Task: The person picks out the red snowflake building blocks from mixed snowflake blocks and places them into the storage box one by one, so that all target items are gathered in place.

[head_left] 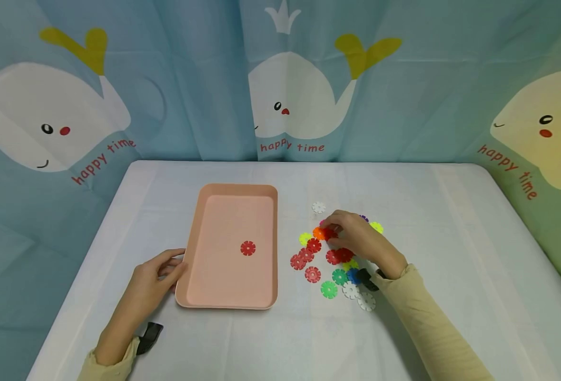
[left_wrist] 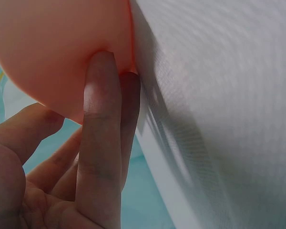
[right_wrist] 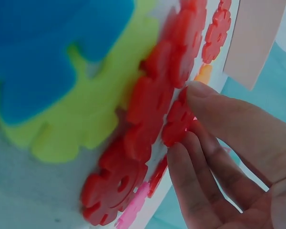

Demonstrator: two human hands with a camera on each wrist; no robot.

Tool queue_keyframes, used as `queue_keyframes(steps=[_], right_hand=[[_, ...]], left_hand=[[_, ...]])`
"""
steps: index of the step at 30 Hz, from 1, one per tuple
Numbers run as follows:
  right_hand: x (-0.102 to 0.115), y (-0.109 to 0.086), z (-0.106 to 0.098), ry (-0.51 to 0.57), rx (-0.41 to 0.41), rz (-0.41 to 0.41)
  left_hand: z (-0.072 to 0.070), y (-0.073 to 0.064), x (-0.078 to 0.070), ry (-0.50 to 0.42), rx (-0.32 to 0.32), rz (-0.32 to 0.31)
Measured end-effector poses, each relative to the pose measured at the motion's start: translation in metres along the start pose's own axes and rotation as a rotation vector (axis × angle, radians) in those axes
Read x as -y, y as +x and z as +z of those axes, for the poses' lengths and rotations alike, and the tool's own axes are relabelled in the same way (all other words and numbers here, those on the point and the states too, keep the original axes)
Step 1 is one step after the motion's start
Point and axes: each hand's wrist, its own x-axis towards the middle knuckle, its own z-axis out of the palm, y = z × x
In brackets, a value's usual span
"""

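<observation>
A pink tray (head_left: 223,222) lies left of the table's middle, with one red notched plastic building disc (head_left: 248,248) inside. My left hand (head_left: 149,283) holds the tray by its left side; in the left wrist view the thumb is at the rim and fingertips press the outer wall. Over the loose discs to the right, my right hand (head_left: 358,237) pinches a red building disc (right_wrist: 178,117) between thumb and fingers, low among the others. Close by lie more red discs (head_left: 313,245) and an orange disc (head_left: 319,233).
Around the right hand are spread green discs (head_left: 329,289), white discs (head_left: 367,301), a blue disc (right_wrist: 47,47) and yellow-green discs (head_left: 305,238). One white disc (head_left: 319,207) lies farther back. A whale-print curtain (head_left: 190,79) hangs behind the white table (head_left: 432,211).
</observation>
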Motion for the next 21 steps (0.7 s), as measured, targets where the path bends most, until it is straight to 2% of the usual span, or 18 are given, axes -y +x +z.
queue_keyframes(steps=[15, 21], right_hand=[[-0.0046, 0.0021, -0.0011, -0.017, -0.014, 0.014], [-0.0058, 0.0024, -0.0018, -0.001, -0.011, 0.051]], left_hand=[[0.0011, 0.0015, 0.0029, -0.004, 0.006, -0.008], [0.0013, 0.0021, 0.0040, -0.005, 0.003, -0.007]])
